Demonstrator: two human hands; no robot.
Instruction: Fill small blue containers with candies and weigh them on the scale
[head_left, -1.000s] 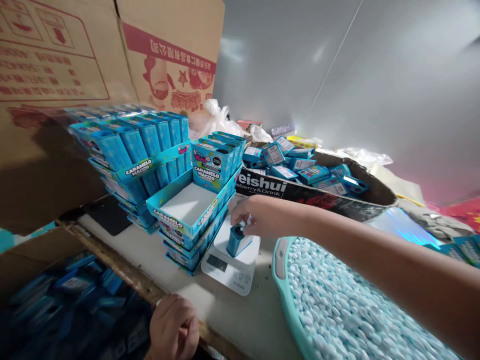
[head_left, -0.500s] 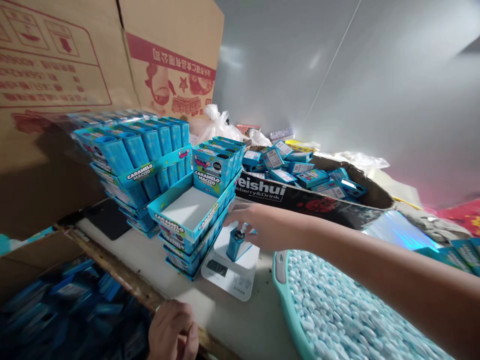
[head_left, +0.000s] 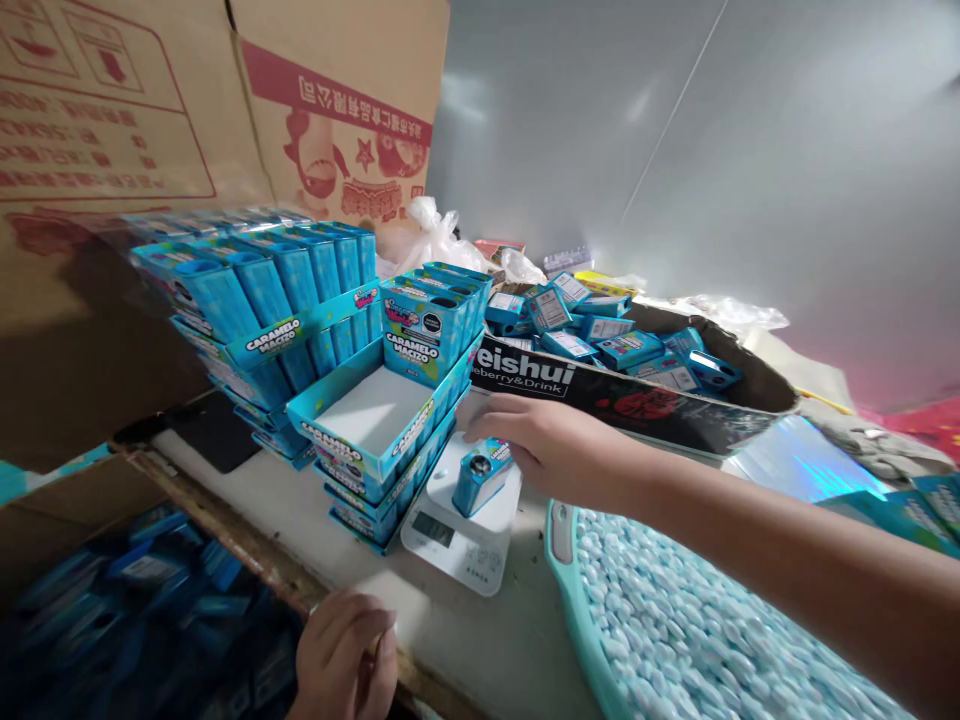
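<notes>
Right hand (head_left: 559, 445): yours, bent over the small box (head_left: 480, 487) on the scale (head_left: 450, 556). Cannot tell if those fingers pinch it. Left hand (head_left: 345, 645): fingers curled near the edge of the desk (head_left: 465, 640), contents hidden. Risks: fingertip pressure skewing your reading; a sideways knock tipping the box towards the tray stack (head_left: 386, 450).

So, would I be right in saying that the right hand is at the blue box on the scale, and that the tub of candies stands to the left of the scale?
Not quite: the head view shows the tub of candies to the right of the scale. The right hand is indeed at the blue box on it.
</notes>
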